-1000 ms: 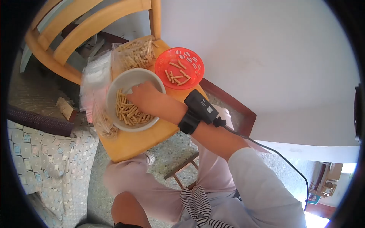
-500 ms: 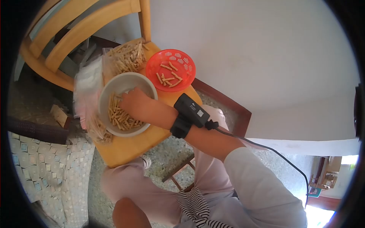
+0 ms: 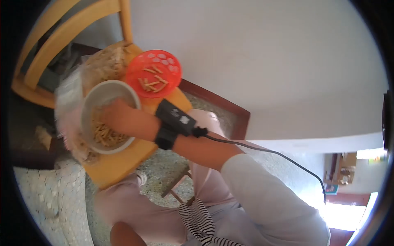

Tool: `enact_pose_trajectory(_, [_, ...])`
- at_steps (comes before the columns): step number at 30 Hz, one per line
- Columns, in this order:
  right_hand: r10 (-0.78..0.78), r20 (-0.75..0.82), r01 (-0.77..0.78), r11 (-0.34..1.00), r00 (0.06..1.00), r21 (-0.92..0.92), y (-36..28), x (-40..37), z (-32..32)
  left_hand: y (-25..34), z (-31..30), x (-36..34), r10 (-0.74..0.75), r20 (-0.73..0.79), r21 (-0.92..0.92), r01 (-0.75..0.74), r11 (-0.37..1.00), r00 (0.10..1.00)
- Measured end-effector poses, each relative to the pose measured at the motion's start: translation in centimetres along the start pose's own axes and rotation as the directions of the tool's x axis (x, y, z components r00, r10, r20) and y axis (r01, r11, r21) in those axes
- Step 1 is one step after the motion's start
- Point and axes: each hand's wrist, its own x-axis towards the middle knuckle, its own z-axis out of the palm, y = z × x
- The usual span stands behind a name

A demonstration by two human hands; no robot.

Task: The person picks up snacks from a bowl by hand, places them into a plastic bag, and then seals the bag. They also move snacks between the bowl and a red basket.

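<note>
My right hand (image 3: 115, 115) is down inside a light grey bowl (image 3: 137, 98), over a heap of short tan sticks (image 3: 104, 135). It is smeared by motion and its fingers cannot be made out, so whether it holds anything is unclear. A black device on a strap (image 3: 175, 119) sits round my right wrist, with a cable running off to the right. Beside the bowl, a red perforated basket (image 3: 174, 69) holds several more sticks. Only bare skin of my left arm shows at the bottom edge; my left hand is out of view.
The bowl and basket stand on a wooden chair seat (image 3: 135, 160). Clear plastic bags (image 3: 69, 98), some with sticks in them, lie at its left and back. Patterned cloth (image 3: 57, 201) hangs at lower left, and a white wall (image 3: 254, 57) rises behind.
The whole view has shifted, so the chair, bowl and basket now appear further left. My right hand remains in the bowl and is more blurred.
</note>
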Motion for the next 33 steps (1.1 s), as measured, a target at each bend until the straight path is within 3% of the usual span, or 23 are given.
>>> enact_pose_trajectory(2, [-0.129,-0.366,0.134,0.991,0.922,-0.013,0.1,-0.8,0.4,-1.0,0.3,0.1,-0.018,0.014,0.002,0.018,1.0,1.0])
enact_pose_trajectory(6, [-0.067,-0.157,0.06,0.997,0.985,-0.052,-1.0,-0.3,0.4,-2.6,0.8,0.1,-0.04,0.036,0.017,0.04,0.999,0.999])
enact_pose_trajectory(8, [-0.044,-0.392,-0.043,0.977,0.919,-0.211,-1.3,-1.1,0.2,-3.1,1.5,-0.1,-0.05,0.052,0.021,0.049,0.999,0.997])
enact_pose_trajectory(15, [-0.064,-0.297,-0.001,0.977,0.953,-0.213,-1.4,-1.1,0.8,-5.0,3.2,-0.3,-0.079,0.092,0.034,0.076,0.997,0.993])
enact_pose_trajectory(18, [-0.057,-0.326,-0.038,0.96,0.944,-0.277,-1.4,-1.7,0.1,-5.3,3.5,-0.4,-0.09,0.096,0.035,0.087,0.996,0.991])
enact_pose_trajectory(21, [-0.135,-0.223,0.063,0.952,0.965,-0.301,-1.2,-1.6,-0.6,-5.1,3.7,-0.2,-0.089,0.089,0.032,0.086,0.996,0.992])
enact_pose_trajectory(23, [-0.011,-0.235,-0.02,0.991,0.972,-0.131,-1.7,-0.8,-0.3,-5.0,3.8,-0.1,-0.087,0.088,0.028,0.084,0.996,0.992])
enact_pose_trajectory(24, [-0.037,-0.255,0.002,0.991,0.966,-0.136,-1.7,-0.6,-0.5,-4.9,3.8,0.0,-0.086,0.083,0.026,0.084,0.996,0.993])
enact_pose_trajectory(28, [0.013,-0.094,0.007,0.979,0.995,0.203,-1.1,0.7,-0.5,-4.0,3.6,0.6,-0.063,0.059,0.029,0.061,0.998,0.996])
enact_pose_trajectory(30, [0.077,-0.268,-0.062,0.996,0.96,0.066,-1.8,1.2,3.2,-3.8,3.4,0.5,-0.055,0.042,0.032,0.054,0.998,0.998])
enact_pose_trajectory(32, [0.028,-0.013,-0.026,0.994,1.0,0.11,-0.8,0.7,-1.0,-3.8,2.9,0.2,-0.063,0.022,0.04,0.062,0.997,0.998])
enact_pose_trajectory(33, [-0.005,-0.038,0.008,0.996,0.999,0.091,-0.7,0.6,-1.3,-3.6,2.6,0.2,-0.069,0.016,0.046,0.068,0.997,0.997])
